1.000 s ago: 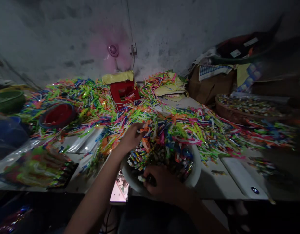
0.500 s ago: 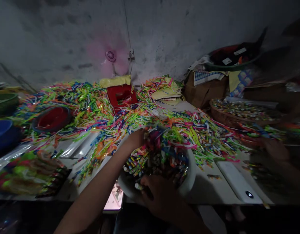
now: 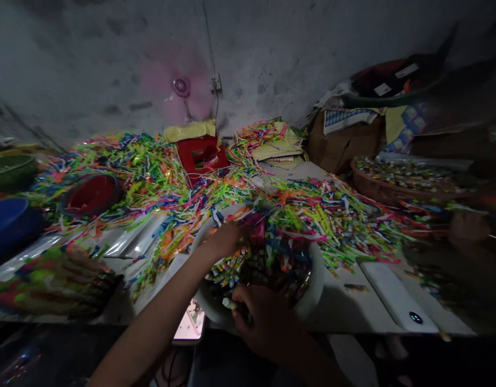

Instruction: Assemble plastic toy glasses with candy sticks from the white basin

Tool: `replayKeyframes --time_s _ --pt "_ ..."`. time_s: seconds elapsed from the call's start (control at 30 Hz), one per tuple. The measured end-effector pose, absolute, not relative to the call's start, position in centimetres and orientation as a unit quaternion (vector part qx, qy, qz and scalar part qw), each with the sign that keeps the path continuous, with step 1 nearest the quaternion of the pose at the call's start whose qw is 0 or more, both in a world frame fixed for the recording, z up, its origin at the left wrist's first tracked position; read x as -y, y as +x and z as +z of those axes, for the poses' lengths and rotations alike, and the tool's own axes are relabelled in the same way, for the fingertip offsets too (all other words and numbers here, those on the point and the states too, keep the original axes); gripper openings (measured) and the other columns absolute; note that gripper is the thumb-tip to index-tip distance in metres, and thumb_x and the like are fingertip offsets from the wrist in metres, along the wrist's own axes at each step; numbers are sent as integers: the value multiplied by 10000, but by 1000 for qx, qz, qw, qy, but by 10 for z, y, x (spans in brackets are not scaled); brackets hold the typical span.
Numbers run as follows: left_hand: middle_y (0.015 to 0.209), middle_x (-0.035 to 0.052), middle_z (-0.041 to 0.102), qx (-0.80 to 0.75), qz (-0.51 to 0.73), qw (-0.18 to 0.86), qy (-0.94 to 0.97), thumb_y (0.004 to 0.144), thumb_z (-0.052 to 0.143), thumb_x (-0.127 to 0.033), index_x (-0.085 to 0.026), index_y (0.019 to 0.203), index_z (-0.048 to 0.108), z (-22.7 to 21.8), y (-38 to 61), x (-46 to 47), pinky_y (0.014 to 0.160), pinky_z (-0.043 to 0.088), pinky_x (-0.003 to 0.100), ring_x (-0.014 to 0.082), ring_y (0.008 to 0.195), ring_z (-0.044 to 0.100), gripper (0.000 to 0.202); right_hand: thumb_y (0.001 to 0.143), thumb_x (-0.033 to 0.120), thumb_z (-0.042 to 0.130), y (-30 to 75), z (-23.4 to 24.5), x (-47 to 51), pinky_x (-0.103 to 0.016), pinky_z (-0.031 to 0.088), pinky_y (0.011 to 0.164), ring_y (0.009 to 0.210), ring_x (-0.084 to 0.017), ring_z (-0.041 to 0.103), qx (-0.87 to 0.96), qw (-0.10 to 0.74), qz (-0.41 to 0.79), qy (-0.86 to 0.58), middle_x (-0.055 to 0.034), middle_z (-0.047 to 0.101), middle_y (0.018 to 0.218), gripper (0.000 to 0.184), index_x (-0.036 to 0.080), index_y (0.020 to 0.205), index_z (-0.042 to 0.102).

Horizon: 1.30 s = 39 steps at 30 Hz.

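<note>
A pale round basin (image 3: 319, 279) in front of me holds many small striped sticks (image 3: 227, 269) with bright ribbon-like strips among them. Over the basin's left side reaches my left hand (image 3: 225, 240), its fingers down at the sticks and strips; the dim light hides whether they grip anything. My right hand (image 3: 259, 317) is curled at the basin's near edge, closed around a small stick (image 3: 229, 303) whose white end pokes out by the thumb. A magenta strip (image 3: 257, 228) lies just right of my left fingers.
Heaps of coloured strips (image 3: 130, 156) cover the table. A lit phone (image 3: 190, 322) lies left of the basin, a white phone (image 3: 396, 295) right. Around stand a red stool-like item (image 3: 201, 156), a blue basin (image 3: 9, 223), a basket of sticks (image 3: 376, 188) and a running fan (image 3: 180, 86). Another person's hand (image 3: 468, 226) is at far right.
My left hand has shifted slightly down and left over the basin. My right hand stays closed on the stick. The other person's hand has moved up and right.
</note>
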<state>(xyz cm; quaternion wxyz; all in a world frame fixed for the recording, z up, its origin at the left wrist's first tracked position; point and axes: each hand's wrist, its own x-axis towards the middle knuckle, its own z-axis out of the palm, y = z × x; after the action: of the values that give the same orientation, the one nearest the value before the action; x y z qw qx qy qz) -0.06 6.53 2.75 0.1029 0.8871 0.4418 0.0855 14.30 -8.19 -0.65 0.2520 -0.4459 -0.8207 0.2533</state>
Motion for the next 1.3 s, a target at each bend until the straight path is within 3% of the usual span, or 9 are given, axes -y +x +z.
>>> replayKeyframes --time_s 0.17,0.27,0.4,0.5,0.6,0.8,0.93,1.1,1.3 --pt "755 8 586 -479 219 210 824 820 548 -375 -190 835 546 40 -26 -44 658 434 254 149 704 544 186 794 199 503 148 -10 79 -299 417 767 854 -174 576 763 354 306 -445 -19 611 896 145 226 937 505" --pt "701 -19 530 -509 400 361 671 776 590 -450 -196 773 465 40 -29 -7 609 414 232 125 653 516 283 823 205 410 156 -14 69 -257 443 674 719 -137 553 660 444 418 -439 5 565 791 67 227 878 440" --pt "689 -13 524 -485 426 496 581 759 612 -472 -198 715 439 24 -6 49 618 413 232 125 662 509 327 862 315 439 159 -17 59 -217 446 591 657 -119 527 583 462 517 -423 26 526 755 148 236 985 460" --pt "737 1 558 -483 388 481 620 824 544 -457 -206 752 481 18 3 70 636 436 243 143 703 534 268 852 404 529 159 -13 61 -228 455 658 750 -132 553 584 469 521 -410 0 568 821 212 216 950 544" --pt "975 49 640 -504 318 372 712 870 508 -386 -231 928 594 18 -11 62 842 454 306 196 937 580 187 866 473 518 161 -8 63 -204 400 556 619 -101 487 542 500 527 -423 25 506 687 279 199 829 558" --pt "1213 129 606 -633 131 97 757 776 558 -121 -197 1171 601 5 -48 16 988 376 461 312 1206 475 405 824 591 506 162 -9 61 -227 386 561 617 -121 462 496 493 512 -498 25 491 672 393 199 805 542" --pt "1179 92 623 -598 226 185 747 788 568 -186 -208 1084 650 10 -54 16 940 428 371 259 1093 561 309 815 546 532 152 -9 63 -257 432 675 742 -157 546 572 433 471 -514 -10 590 809 377 202 954 600" --pt "846 42 670 -520 319 429 666 836 532 -423 -157 983 661 18 -41 42 702 492 277 193 786 619 330 808 538 547 152 -8 66 -216 402 543 595 -110 502 552 460 486 -497 16 540 776 473 224 1162 527" --pt "1009 48 666 -527 405 461 588 699 718 -359 -210 1121 612 22 -24 61 774 499 278 195 896 623 459 827 477 545 161 -5 65 -195 352 504 555 -94 434 527 502 436 -529 37 489 652 286 195 846 587"
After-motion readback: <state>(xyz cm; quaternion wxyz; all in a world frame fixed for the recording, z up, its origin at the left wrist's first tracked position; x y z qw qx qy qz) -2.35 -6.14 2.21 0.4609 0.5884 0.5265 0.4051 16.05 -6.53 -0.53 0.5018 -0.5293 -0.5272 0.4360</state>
